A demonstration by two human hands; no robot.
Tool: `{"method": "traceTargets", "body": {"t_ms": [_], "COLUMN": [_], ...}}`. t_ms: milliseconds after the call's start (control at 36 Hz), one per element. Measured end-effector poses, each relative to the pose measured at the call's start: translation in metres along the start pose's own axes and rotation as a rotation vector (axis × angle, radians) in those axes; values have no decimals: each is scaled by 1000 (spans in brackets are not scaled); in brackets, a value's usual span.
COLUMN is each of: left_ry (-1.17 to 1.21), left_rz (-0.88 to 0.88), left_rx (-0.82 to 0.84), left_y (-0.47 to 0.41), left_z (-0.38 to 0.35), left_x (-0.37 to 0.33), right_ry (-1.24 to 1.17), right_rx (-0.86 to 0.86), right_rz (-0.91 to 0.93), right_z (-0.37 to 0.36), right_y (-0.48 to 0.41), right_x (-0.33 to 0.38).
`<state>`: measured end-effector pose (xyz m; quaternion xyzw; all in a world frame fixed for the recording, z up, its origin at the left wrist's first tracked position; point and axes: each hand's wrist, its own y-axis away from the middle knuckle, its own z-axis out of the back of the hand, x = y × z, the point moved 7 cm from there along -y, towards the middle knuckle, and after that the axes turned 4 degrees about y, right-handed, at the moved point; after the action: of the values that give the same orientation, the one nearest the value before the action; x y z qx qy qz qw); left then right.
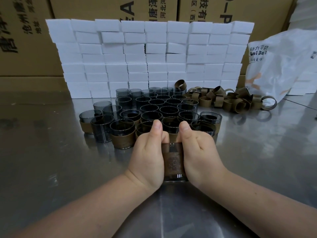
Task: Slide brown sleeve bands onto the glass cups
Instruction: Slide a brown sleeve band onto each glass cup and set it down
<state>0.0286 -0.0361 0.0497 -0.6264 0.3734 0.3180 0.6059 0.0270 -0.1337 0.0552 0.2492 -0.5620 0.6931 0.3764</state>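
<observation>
Head camera shows me one glass cup (174, 178) on the steel table (51, 160), brown sleeve band (173, 162) around its middle. Left hand (149, 157) and right hand (197, 152) grip its sides, thumbs up. More cups (164, 107) cluster behind; loose bands (223, 98) lie to their right.

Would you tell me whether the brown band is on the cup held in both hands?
On: the brown band wraps the cup, glass showing above and below it, between the left hand and right hand.
</observation>
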Motion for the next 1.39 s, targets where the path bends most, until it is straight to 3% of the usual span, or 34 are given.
{"method": "traceTargets", "body": {"t_ms": [417, 583, 750, 889, 1083, 1389], "left_ry": [19, 82, 337, 470, 484, 484], "left_rz": [77, 79, 280, 405, 340, 268], "left_rx": [-35, -96, -276, -252, -135, -183], "left_y": [-4, -8, -11, -10, -8, -10], "left_z": [2, 12, 25, 22, 12, 18], "left_x": [13, 14, 30, 34, 23, 24], "right_ry": [-76, -84, 33, 249, 285, 307], "right_rx": [13, 77, 238, 415, 397, 351], "right_rz": [-68, -6, 121, 174, 174, 205], "right_z": [-1, -6, -14, -26, -23, -26], "right_y": [-4, -6, -4, -1, -3, -2], "right_x": [-7, -3, 6, 5, -1, -1]}}
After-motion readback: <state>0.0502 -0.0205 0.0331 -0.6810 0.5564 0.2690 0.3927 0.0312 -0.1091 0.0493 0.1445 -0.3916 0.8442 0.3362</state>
